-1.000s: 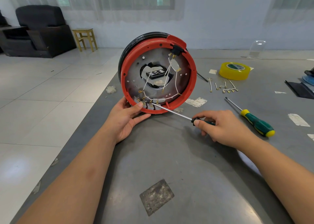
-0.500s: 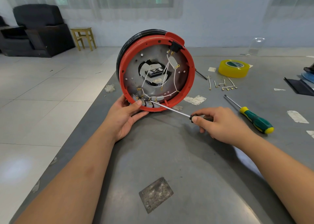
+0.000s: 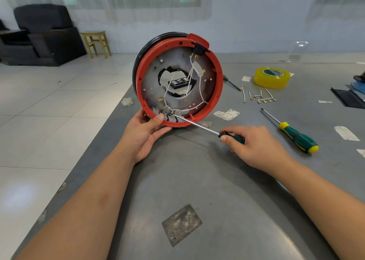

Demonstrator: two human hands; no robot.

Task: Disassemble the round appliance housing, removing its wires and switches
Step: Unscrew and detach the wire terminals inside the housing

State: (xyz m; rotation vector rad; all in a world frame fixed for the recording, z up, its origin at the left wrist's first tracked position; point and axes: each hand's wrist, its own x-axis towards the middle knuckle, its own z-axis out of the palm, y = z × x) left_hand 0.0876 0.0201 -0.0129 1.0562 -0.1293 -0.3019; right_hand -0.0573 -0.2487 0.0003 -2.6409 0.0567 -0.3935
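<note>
- Housing (image 3: pixel 178 42), round with a red rim, stands on edge at the desk's (image 3: pixel 197 180) left side, open face towards the camera.
- Left hand (image 3: pixel 145 134) cups its lower rim, thumb curled over the red edge.
- Right hand (image 3: pixel 254 144) grips a screwdriver (image 3: pixel 199 126), fingers wrapped round the handle; the tip sits among the brass terminals at the bottom of the housing.
- White wires (image 3: pixel 194 76) cross the metal plate inside, up to a black switch (image 3: pixel 197 49) at the top.
- Second screwdriver (image 3: pixel 296 136), green and yellow, lies to the right.
- Loose wire pieces (image 3: pixel 260 96) lie farther back, near a yellow tape roll (image 3: pixel 272 77).
</note>
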